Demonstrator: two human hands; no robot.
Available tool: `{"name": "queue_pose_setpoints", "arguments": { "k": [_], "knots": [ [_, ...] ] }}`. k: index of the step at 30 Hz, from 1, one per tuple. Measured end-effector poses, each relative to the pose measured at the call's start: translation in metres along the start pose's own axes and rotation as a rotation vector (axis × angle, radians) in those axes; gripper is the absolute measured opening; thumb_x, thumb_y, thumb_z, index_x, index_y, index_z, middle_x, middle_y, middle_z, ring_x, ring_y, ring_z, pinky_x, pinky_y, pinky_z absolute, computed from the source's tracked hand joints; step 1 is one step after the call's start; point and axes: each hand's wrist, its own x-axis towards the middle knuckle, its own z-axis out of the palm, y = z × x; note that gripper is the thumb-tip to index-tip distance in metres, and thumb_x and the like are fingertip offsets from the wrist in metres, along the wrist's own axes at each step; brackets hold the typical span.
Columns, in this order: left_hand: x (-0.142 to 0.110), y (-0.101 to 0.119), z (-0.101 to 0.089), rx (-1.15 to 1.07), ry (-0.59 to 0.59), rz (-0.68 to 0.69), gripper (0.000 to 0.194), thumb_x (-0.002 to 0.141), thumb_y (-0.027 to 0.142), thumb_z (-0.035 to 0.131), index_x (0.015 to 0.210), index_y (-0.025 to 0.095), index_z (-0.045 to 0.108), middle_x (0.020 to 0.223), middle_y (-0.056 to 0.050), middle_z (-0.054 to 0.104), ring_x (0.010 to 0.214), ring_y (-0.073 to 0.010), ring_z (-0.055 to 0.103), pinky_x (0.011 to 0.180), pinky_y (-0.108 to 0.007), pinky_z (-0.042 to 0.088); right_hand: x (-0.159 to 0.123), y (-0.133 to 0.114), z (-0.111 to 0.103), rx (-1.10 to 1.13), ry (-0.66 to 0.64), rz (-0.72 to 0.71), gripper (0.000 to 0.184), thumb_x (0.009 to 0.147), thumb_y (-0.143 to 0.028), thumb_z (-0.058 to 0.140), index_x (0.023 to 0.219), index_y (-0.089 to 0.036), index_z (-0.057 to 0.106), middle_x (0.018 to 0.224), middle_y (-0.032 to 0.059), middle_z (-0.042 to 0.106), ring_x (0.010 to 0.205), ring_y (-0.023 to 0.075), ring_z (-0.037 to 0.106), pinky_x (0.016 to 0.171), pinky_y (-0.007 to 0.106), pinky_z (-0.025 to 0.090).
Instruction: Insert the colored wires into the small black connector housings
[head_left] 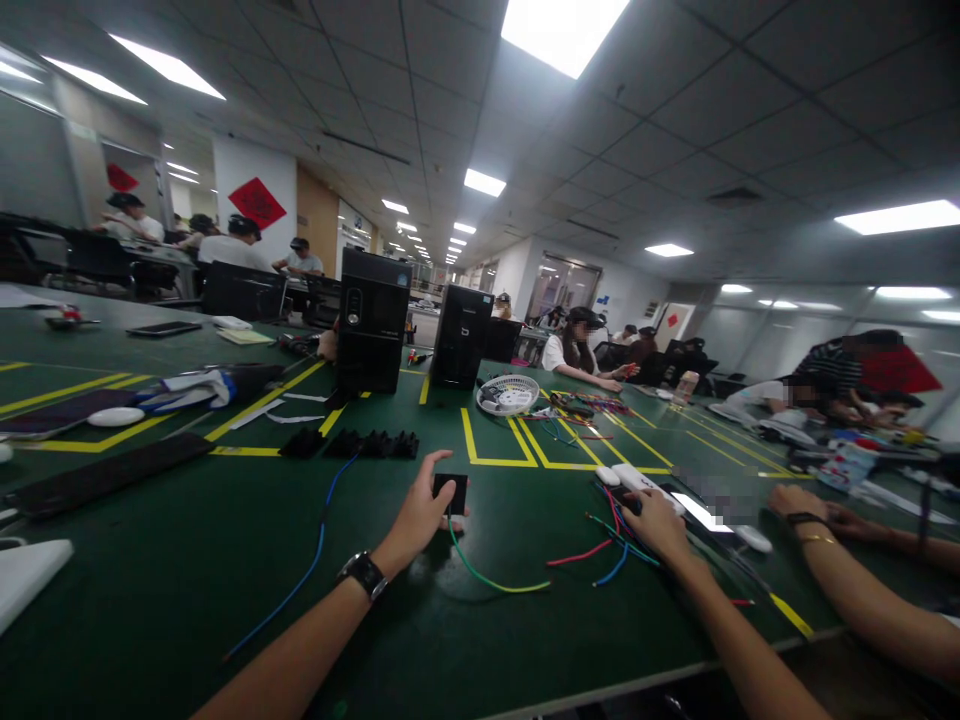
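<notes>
Between the thumb and fingers of my left hand [420, 515] is a small black square block [451, 494]. A green-yellow wire [487, 582] runs from it down toward the table. My right hand [658, 522] is closed at a bundle of red, blue and green wires [619, 540] lying to the right. Something dark shows at its fingertips, but I cannot make out what it is. Beyond my left hand lies a row of black terminal-like blocks [373, 444]. From that row a blue wire [319, 545] trails toward me.
Two black computer towers [373, 325] stand upright behind the blocks. A white basket [508, 395] holds small parts. A lit phone [701, 512] and a white mouse [752, 539] lie by my right hand. A co-worker's arm [855, 590] rests at the right. Gloves [191, 390] lie left.
</notes>
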Motion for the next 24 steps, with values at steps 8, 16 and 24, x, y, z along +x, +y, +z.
{"name": "queue_pose_setpoints", "arguments": {
  "k": [8, 16, 24],
  "knots": [
    [0.000, -0.001, 0.001, -0.012, -0.010, 0.018, 0.054, 0.083, 0.041, 0.052, 0.131, 0.030, 0.031, 0.110, -0.010, 0.057, 0.069, -0.0159, 0.066, 0.055, -0.035, 0.059, 0.000, -0.007, 0.004, -0.044, 0.002, 0.038, 0.041, 0.082, -0.043, 0.044, 0.111, -0.022, 0.064, 0.125, 0.0122, 0.052, 0.109, 0.0316, 0.051, 0.080, 0.043, 0.044],
    [-0.001, 0.000, 0.001, -0.074, -0.008, 0.011, 0.055, 0.084, 0.040, 0.051, 0.133, 0.029, 0.031, 0.107, -0.010, 0.058, 0.068, -0.0157, 0.065, 0.058, -0.035, 0.059, -0.001, -0.004, 0.009, -0.048, 0.038, 0.003, 0.039, 0.083, -0.040, 0.044, 0.109, -0.022, 0.066, 0.124, 0.0109, 0.054, 0.108, 0.0296, 0.053, 0.085, 0.040, 0.043],
    [-0.010, 0.014, 0.001, -0.085, -0.032, 0.093, 0.061, 0.083, 0.041, 0.052, 0.138, 0.031, 0.027, 0.108, -0.009, 0.058, 0.068, -0.0159, 0.066, 0.055, -0.031, 0.057, -0.001, -0.007, 0.009, -0.051, 0.056, -0.009, 0.038, 0.084, -0.036, 0.041, 0.107, -0.021, 0.067, 0.122, 0.0105, 0.057, 0.103, 0.0290, 0.056, 0.084, 0.040, 0.044]
  ]
}}
